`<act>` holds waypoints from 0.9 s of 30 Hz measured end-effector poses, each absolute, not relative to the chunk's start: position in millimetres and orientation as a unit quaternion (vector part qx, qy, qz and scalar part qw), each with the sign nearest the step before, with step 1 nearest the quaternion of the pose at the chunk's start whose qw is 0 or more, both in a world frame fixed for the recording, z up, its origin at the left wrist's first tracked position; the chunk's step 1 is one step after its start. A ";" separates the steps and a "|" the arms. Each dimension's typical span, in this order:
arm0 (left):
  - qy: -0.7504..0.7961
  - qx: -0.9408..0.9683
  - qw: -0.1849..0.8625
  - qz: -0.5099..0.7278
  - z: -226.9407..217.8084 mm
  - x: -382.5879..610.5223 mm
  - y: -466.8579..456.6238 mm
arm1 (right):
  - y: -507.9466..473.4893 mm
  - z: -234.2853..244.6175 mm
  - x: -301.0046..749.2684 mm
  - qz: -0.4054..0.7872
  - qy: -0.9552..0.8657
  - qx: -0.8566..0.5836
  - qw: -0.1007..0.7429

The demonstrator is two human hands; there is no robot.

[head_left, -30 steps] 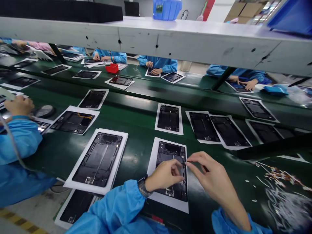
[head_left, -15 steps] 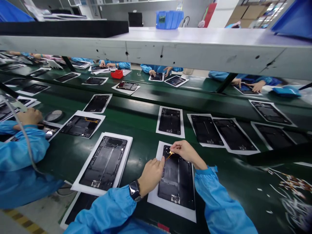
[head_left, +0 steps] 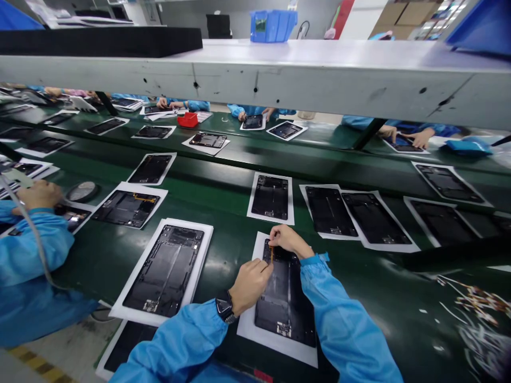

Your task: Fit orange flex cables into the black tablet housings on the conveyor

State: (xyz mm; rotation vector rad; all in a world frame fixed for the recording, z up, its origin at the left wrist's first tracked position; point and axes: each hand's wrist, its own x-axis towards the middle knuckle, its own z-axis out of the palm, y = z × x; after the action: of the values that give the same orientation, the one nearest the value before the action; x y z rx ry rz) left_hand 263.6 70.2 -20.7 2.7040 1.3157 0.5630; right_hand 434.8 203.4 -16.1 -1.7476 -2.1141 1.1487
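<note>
A black tablet back frame [head_left: 284,303] lies on a white sheet [head_left: 249,332] on the green belt in front of me. My right hand [head_left: 288,240] is curled at the frame's top left corner, pinching the upper end of a small orange flex strip [head_left: 272,254]. My left hand [head_left: 249,284], with a black watch on its wrist, is closed at the frame's left edge, its fingertips at the strip's lower end. Both arms wear blue sleeves.
Several more black frames on white sheets lie along the green conveyor belt [head_left: 223,197], one [head_left: 165,268] just to my left. A grey shelf beam [head_left: 279,74] spans overhead. A co-worker's blue sleeve [head_left: 27,255] is at left. Scraps of peeled film [head_left: 475,314] lie at right. Other workers sit across.
Both hands moved from the frame's right middle up to its top left corner, and the orange strip came into view between them. My view also shifted slightly.
</note>
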 end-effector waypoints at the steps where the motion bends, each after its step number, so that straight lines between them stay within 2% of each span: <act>1: 0.425 0.883 0.045 0.193 -21.4 263.5 69.9 | 207.5 -16.4 434.9 0.385 -0.704 -0.594 0.067; 5: 0.409 0.884 0.063 0.217 -24.6 262.9 70.1 | 219.0 -13.3 433.9 0.379 -0.697 -0.608 0.003; 9: 0.393 0.885 0.084 0.235 -26.7 262.0 73.3 | 219.4 -10.3 429.8 0.369 -0.706 -0.604 -0.025; 16: 0.381 0.876 0.090 0.282 -30.3 258.5 77.3 | 215.6 -9.3 430.6 0.326 -0.709 -0.624 -0.037; 27: 0.388 0.867 0.100 0.295 -29.7 254.8 76.1 | 177.4 -3.8 438.2 0.185 -0.796 -0.576 0.003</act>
State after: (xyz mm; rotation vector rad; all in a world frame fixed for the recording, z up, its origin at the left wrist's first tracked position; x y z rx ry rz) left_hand 254.8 76.1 -29.7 2.5642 1.1471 0.8722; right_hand 438.2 177.4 -3.8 -1.8072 -2.4959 0.5796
